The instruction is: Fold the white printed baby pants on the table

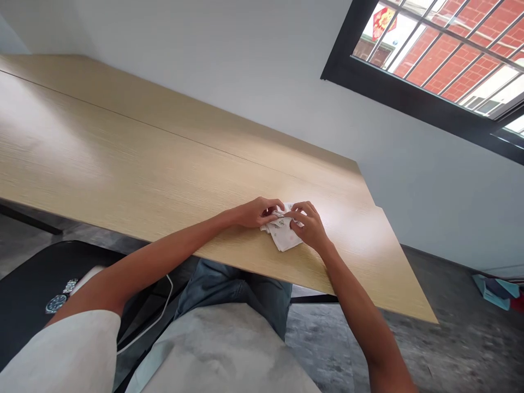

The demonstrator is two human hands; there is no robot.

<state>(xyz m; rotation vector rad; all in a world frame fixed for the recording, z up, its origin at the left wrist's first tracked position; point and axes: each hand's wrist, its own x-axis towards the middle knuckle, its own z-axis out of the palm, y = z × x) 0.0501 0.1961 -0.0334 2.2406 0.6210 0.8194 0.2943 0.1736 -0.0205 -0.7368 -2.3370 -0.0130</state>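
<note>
A small white cloth (283,236) with a faint printed pattern lies partly bunched on the wooden table (196,180), close to its front edge. From the left, my left hand (257,212) pinches the bunched upper part between thumb and fingers. Opposite it, my right hand (308,222) grips the cloth's right side with bent fingers. The fingertips of both hands almost meet over the folds. A flat corner of the cloth points toward me. My fingers cover part of the folds.
A black chair (24,295) stands at the left, with a wristwatch (57,301) on it. A white cable (167,305) hangs below the table. Behind the table is a wall (229,65) with a barred window (442,60). Blue and red items (495,289) lie on the floor at right.
</note>
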